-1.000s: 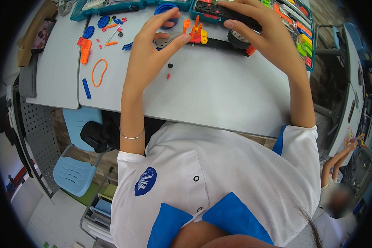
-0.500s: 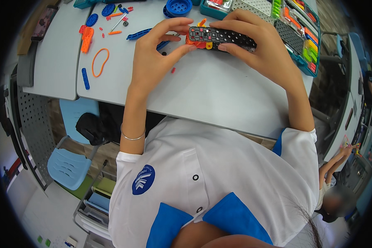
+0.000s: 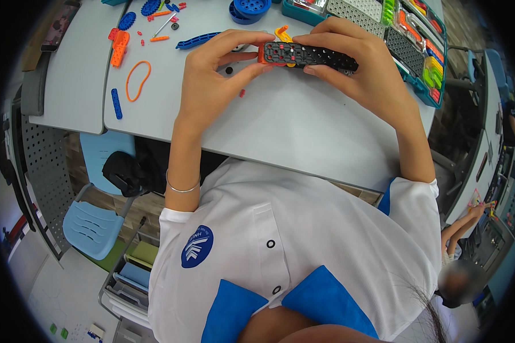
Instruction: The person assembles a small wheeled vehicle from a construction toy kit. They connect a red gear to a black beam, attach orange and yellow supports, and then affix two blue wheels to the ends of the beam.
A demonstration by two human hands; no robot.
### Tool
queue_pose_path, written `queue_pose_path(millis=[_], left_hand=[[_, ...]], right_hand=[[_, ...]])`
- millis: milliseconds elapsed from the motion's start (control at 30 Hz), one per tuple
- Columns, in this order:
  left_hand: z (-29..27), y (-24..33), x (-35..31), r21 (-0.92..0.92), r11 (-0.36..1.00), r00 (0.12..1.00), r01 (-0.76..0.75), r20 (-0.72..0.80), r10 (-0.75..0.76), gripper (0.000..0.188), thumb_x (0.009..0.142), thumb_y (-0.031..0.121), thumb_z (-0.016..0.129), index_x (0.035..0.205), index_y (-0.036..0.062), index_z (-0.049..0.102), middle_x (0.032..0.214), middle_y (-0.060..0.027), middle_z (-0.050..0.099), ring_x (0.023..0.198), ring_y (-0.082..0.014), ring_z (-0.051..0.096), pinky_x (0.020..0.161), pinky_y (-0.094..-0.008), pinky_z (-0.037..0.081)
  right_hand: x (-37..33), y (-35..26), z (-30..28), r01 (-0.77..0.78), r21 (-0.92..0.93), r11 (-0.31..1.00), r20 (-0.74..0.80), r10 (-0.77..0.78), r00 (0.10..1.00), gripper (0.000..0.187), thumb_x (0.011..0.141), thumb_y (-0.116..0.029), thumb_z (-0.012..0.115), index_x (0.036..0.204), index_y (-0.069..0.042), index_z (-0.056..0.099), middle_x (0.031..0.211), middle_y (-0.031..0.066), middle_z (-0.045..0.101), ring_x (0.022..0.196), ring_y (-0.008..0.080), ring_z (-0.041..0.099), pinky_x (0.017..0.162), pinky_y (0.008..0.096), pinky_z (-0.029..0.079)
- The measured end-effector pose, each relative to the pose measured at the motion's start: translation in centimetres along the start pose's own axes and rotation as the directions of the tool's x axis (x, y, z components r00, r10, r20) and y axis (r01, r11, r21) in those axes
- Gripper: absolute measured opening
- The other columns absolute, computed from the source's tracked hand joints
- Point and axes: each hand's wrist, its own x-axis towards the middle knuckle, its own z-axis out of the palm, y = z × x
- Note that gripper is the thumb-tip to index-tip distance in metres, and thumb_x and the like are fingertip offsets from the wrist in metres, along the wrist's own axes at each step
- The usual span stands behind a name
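Observation:
Between my two hands, above the far part of the white table, is a model of perforated black building plates (image 3: 312, 55). An orange piece sits along its left end, and a yellow piece with an orange peg (image 3: 283, 33) sticks up from its far side. My left hand (image 3: 226, 63) pinches the left end with thumb and fingers. My right hand (image 3: 352, 57) grips the right part, thumb on the near side and fingers over the far side. Near my left hand lie a small black ring (image 3: 229, 71), a tiny red peg (image 3: 242, 92) and a curved blue beam (image 3: 195, 40).
At the back right stands a teal sorting case (image 3: 435, 94) of colourful parts. Blue wheels (image 3: 250, 8) lie at the back. On the left are an orange rubber band (image 3: 137, 81), a blue beam (image 3: 116, 103), an orange part (image 3: 119, 48) and blue gears (image 3: 127, 21). Blue chairs (image 3: 94, 228) stand lower left.
The black model has turned slightly in my hands, showing more of its orange left end and the yellow piece behind. Both hands keep their hold. The view has shifted a little.

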Motion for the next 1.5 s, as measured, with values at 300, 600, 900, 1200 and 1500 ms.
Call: queue_pose_path(millis=[300, 600, 900, 1200, 1500], left_hand=[[-0.1, -0.3, 0.1, 0.049, 0.998, 0.999, -0.043, 0.021, 0.042, 0.040, 0.079, -0.002, 0.076, 0.118, 0.0029, 0.070, 0.115, -0.0075, 0.068, 0.102, -0.0158, 0.067, 0.090, -0.0300, 0.057], [0.0, -0.6, 0.0, -0.009, 1.000, 0.998, -0.020, -0.063, 0.019, 0.039, 0.083, 0.004, 0.076, 0.121, 0.0030, 0.068, 0.114, -0.0087, 0.069, 0.104, -0.0181, 0.068, 0.087, -0.0302, 0.058], [-4.0, 4.8, -7.1, -0.150, 0.902, 0.899, 0.405, -0.111, -0.423, 0.032, 0.089, 0.000, 0.068, 0.120, -0.0012, 0.067, 0.115, -0.0112, 0.068, 0.098, -0.0128, 0.065, 0.079, -0.0265, 0.055], [-3.5, 3.0, -11.2, -0.180, 0.804, 0.817, 0.567, -0.004, -0.577, 0.030, 0.083, 0.001, 0.075, 0.113, 0.0011, 0.071, 0.097, -0.0072, 0.070, 0.081, -0.0097, 0.065, 0.066, -0.0223, 0.054], [-3.6, 2.3, -11.5, -0.040, 0.950, 0.943, 0.310, -0.117, -0.312, 0.025, 0.079, -0.003, 0.073, 0.103, 0.0044, 0.073, 0.101, -0.0051, 0.070, 0.085, -0.0139, 0.068, 0.068, -0.0234, 0.055]], right_hand=[[0.0, -0.1, 0.1, 0.008, -0.013, 1.000, -0.010, -0.008, 1.000, 0.038, 0.078, -0.010, 0.079, 0.116, -0.006, 0.073, 0.105, 0.0079, 0.065, 0.092, 0.0252, 0.065, 0.081, 0.0345, 0.053], [0.1, -2.2, -2.4, -0.009, 0.066, 0.998, -0.030, 0.011, 0.999, 0.040, 0.076, -0.010, 0.081, 0.113, -0.002, 0.070, 0.097, 0.0095, 0.065, 0.087, 0.0229, 0.064, 0.075, 0.0305, 0.050], [-1.7, -3.6, 5.7, 0.143, 0.171, 0.975, 0.142, -0.168, 0.976, 0.040, 0.076, -0.011, 0.079, 0.114, -0.005, 0.066, 0.100, 0.0097, 0.060, 0.091, 0.0288, 0.062, 0.078, 0.0379, 0.052], [-1.8, -4.4, 9.2, 0.165, 0.249, 0.954, 0.087, -0.191, 0.978, 0.039, 0.078, -0.013, 0.080, 0.114, -0.005, 0.066, 0.099, 0.0097, 0.062, 0.092, 0.0277, 0.063, 0.073, 0.0369, 0.054], [1.0, -2.3, 8.7, 0.074, 0.190, 0.979, 0.106, -0.095, 0.990, 0.011, 0.086, -0.005, 0.071, 0.097, -0.003, 0.071, 0.091, 0.0089, 0.063, 0.080, 0.0257, 0.064, 0.070, 0.0350, 0.053]])
